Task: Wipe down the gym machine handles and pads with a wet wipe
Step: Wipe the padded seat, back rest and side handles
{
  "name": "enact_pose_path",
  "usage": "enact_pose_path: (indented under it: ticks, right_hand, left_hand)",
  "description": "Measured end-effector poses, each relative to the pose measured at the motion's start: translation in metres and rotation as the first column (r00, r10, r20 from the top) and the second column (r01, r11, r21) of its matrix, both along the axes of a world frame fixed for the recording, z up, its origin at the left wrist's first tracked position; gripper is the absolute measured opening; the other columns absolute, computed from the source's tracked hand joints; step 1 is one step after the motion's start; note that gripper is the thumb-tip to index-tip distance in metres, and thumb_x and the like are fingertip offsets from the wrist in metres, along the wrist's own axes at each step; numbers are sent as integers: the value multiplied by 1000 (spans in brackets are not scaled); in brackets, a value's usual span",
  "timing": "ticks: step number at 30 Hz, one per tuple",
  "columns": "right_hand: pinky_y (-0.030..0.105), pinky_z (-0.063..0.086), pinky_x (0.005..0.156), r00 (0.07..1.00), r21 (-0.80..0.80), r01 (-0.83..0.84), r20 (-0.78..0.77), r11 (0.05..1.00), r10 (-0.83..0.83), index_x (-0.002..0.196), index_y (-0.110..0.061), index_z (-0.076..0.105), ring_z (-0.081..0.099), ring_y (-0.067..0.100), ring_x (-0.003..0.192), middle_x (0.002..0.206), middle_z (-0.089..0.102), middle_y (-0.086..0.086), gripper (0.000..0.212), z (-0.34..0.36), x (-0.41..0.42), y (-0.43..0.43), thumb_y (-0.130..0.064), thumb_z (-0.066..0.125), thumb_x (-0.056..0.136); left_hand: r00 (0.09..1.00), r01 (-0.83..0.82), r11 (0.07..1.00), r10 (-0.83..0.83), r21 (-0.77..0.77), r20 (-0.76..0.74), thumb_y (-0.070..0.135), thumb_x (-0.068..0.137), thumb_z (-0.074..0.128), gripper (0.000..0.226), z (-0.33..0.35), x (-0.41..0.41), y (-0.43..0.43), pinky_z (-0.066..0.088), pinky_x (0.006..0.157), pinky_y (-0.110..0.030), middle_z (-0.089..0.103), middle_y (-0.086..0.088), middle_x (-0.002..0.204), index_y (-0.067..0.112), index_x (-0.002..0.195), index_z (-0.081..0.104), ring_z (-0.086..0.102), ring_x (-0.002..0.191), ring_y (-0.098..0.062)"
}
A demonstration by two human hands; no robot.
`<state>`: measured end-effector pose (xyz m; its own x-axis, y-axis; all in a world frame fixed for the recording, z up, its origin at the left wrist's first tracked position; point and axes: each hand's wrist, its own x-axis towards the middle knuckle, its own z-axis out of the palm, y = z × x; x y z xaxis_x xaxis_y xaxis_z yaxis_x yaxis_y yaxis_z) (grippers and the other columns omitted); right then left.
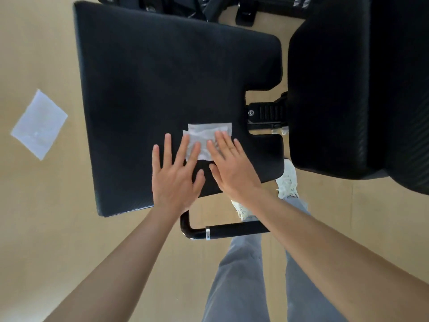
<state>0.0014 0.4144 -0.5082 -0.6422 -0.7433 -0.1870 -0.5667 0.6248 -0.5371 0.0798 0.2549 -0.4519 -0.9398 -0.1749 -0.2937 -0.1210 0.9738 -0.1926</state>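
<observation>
- Broadly, you stand on a tan floor [34, 205] with a white sheet [39, 124] lying on it well to your left, apart from the machine.
- Your work surface is the large black pad [151, 89], flat and faintly textured. Most of it stretches away from you and to the left of your hands.
- A second black pad [348, 89] sits to the right across a narrow gap, joined by a black bracket [267, 112] at the notch.
- A black handle [234, 230] with a silver collar runs left to right below the pad's near edge, under your right forearm. It looks like a later target.
- Your left hand [174, 180] lies flat with its fingers straight and spread, gripping nothing. Only its index and middle fingertips reach the wipe's left edge.
- Your right hand [234, 168] is also flat and released, with its fingers pressing down on the wipe's right half. It covers more of the wipe, so it is probably the better hand to drive the stroke.
- The wet wipe [209, 132] is spread on the pad's near right part, just left of the notch, with its long axis running left to right. It lies under and just beyond your fingertips, so the next sweep likely goes forward and leftward over the bare pad.
</observation>
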Motion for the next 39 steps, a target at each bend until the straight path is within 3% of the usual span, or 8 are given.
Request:
enact_pose_path:
  ticks: [7,17,20,23,25,28,33,39]
  right_hand:
    - [52,10,127,1000,9,-24,2,1000,24,162,-19,17,3,24,158,170,6,11,60,6,-63,-29,-31,37,107]
    - [54,17,125,996,-53,-80,34,995,81,160,-21,27,5,24,158,170,10,11,61,6,38,47,-25,49,103]
    - [54,22,124,995,-120,-75,52,990,82,155,-17,39,14,26,157,168,19,13,58,10,57,57,-19,56,99]
    - [50,28,123,996,-216,-49,59,975,63,148,-9,48,25,30,154,163,31,16,53,9,57,59,-9,58,96]
    - [47,30,122,997,-267,-28,62,963,46,146,-4,50,30,31,152,160,36,18,50,6,53,58,-3,57,97]
    - [46,32,121,999,-282,-41,21,958,49,146,-3,50,34,30,150,158,41,17,45,-1,47,53,-8,55,101]
    - [47,34,120,997,-281,-26,-78,959,4,142,-4,55,38,29,148,154,47,17,42,-12,25,33,-11,59,101]
    - [49,35,119,988,-316,41,-130,948,-86,136,-5,60,45,32,143,150,51,18,41,-8,-25,-18,-8,64,95]
  left_hand:
    - [994,-101,995,101,-23,-35,53,102,33,70,1,-48,-24,4,126,-59,8,-8,172,22,163,19,0,158,-38]
    - [1000,-21,998,21,53,13,40,98,50,69,10,59,32,17,124,-59,19,-13,169,16,160,32,15,156,-41]
    - [998,-58,997,60,54,-36,34,95,53,62,14,75,45,24,122,-58,29,-16,166,13,152,47,25,153,-43]
    - [975,-76,991,97,110,-201,22,92,57,46,16,66,56,35,117,-53,48,-20,154,6,134,62,41,144,-42]
    - [963,-6,985,53,173,-266,12,93,58,37,10,58,60,45,109,-47,57,-19,144,5,129,66,51,136,-37]
    - [968,48,972,11,229,-249,6,98,57,34,-6,48,52,52,101,-43,62,-15,140,5,130,66,58,132,-30]
    - [956,119,981,-72,151,-285,11,101,63,33,-17,33,27,48,108,-41,58,-15,145,5,134,65,55,135,-30]
    - [959,30,999,-20,33,-283,29,109,48,40,-9,-15,-10,34,120,-46,50,-11,155,16,145,56,45,145,-27]
